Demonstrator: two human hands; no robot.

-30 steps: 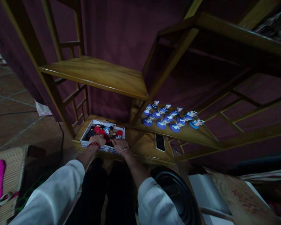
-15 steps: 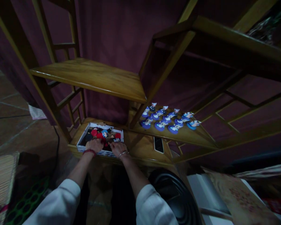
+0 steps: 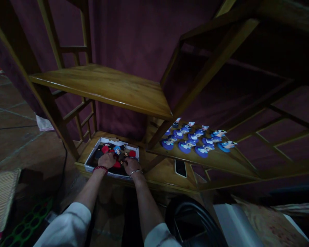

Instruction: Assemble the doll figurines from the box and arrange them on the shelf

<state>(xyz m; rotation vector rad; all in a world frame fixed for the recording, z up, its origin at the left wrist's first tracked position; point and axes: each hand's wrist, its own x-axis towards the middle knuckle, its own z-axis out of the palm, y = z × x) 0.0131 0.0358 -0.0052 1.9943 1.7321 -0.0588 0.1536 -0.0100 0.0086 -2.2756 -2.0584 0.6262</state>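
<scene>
A shallow white cardboard box (image 3: 94, 151) holds several small figurines in red, black and blue, and it rests on the low wooden shelf at the left. My left hand (image 3: 107, 160), with a red bead bracelet at the wrist, reaches into its front part; the fingers are bent down among red and dark pieces. Close by on the right, my right hand (image 3: 130, 165), wearing a silver bangle, has its fingers curled down beside a small dark-haired figurine (image 3: 125, 155). What either hand's fingertips grip is hidden. A blue figurine (image 3: 117, 149) lies behind my left hand.
Several purple-based figurines (image 3: 187, 145) stand in rows on a raised shelf to the right. Below them lies a phone (image 3: 180, 168). A wooden shelf board (image 3: 103, 87) overhangs the box. A black round stool (image 3: 193, 221) is near my legs, and a green plastic grid (image 3: 28, 224) is at lower left.
The view has shifted, so the shelf figurines appear farther right and lower. Both hands remain in the box, with fingers slightly repositioned among the figurines.
</scene>
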